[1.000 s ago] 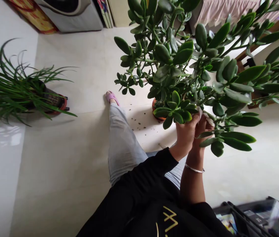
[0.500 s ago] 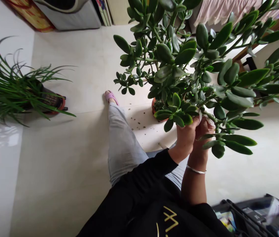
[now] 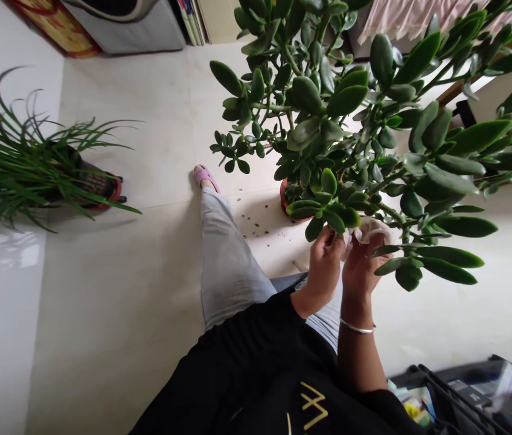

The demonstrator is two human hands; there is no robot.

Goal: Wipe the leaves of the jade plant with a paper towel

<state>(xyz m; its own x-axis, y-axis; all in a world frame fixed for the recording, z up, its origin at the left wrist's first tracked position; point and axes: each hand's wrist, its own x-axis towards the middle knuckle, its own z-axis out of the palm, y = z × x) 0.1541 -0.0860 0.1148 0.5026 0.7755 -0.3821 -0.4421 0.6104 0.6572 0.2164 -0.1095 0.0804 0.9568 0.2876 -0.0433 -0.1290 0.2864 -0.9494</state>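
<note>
A large jade plant with thick glossy green leaves spreads over the upper right, and its reddish-brown pot is mostly hidden beneath. At the lower edge of the foliage, a crumpled white tissue is bunched between my hands. My right hand, with a silver bangle at its wrist, is closed on it; leaves cover some of its fingers. Just to the left, my left hand is closed too, its fingertips at the tissue's near edge below a leaf cluster.
Dark soil crumbs lie on the pale floor by my leg and pink shoe. A long-leaved potted plant stands at the left. An open black crate of mixed items is at the lower right.
Both hands have drawn back a little from the stem toward me, the left also moving leftward. More of the white tissue shows now. The jade plant's right-hand branches have shifted slightly right.
</note>
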